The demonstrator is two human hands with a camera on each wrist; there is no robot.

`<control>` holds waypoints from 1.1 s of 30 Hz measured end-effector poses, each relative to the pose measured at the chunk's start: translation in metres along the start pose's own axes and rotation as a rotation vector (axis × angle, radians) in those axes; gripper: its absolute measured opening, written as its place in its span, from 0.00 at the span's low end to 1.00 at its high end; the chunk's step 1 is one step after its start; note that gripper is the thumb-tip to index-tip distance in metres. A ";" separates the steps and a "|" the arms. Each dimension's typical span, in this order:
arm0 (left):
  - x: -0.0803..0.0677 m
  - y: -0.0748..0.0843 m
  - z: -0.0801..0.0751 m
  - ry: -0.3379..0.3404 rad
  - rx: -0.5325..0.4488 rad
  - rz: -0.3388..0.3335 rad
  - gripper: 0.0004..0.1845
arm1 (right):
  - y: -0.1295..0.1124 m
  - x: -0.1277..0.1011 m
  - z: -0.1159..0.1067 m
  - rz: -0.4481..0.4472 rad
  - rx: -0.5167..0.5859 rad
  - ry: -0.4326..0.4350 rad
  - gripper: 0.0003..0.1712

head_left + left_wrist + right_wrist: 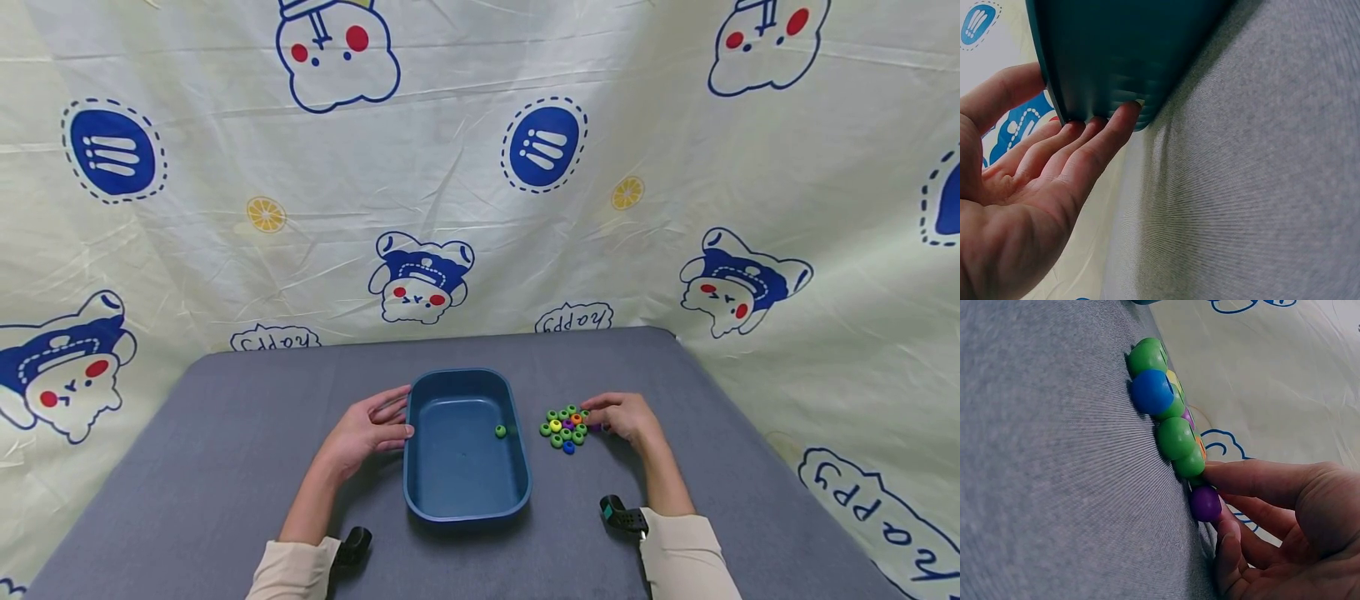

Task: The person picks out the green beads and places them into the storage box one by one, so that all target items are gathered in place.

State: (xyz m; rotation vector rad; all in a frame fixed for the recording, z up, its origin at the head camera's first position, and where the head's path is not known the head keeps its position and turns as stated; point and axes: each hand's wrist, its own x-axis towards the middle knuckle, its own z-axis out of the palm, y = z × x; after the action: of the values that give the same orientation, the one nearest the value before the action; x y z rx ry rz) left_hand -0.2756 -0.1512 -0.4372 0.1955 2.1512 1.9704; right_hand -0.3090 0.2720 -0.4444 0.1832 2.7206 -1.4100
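Two hands: left point(367, 433) touches tray point(420, 487); right point(626, 417) pinches purple bead point(1205, 504).

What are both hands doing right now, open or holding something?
Left hand: open, straight fingers resting against the side of the blue tray.
Right hand: pinching a purple bead at the edge of the bead pile.

Head view: bright, even, diffuse lighting; a soft, short shadow lies under the blue tray point(465, 500) at the counter's point(225, 433) near edge. Wide-angle distortion bows the counter's edges and the patterned cloth point(480, 167) behind. Wrist views: close objects slightly soft; the tray's wall is dark and blurred; no glare.
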 end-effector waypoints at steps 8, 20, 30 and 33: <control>0.000 0.000 0.001 0.001 -0.004 0.001 0.36 | -0.006 -0.002 0.000 -0.008 0.009 0.033 0.17; 0.000 0.001 0.000 0.004 -0.004 0.000 0.36 | -0.045 -0.015 0.007 -0.119 -0.054 0.021 0.15; 0.000 0.000 0.001 0.002 -0.011 0.001 0.36 | -0.078 -0.028 0.026 -0.212 0.050 -0.033 0.13; 0.000 0.001 0.001 -0.001 -0.016 -0.001 0.36 | -0.087 -0.033 0.032 -0.237 0.049 -0.042 0.13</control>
State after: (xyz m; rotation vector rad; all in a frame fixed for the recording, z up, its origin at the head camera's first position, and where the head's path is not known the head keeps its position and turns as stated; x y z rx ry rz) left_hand -0.2755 -0.1503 -0.4364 0.1933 2.1341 1.9856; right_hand -0.2883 0.1933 -0.3887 -0.1707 2.7481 -1.5183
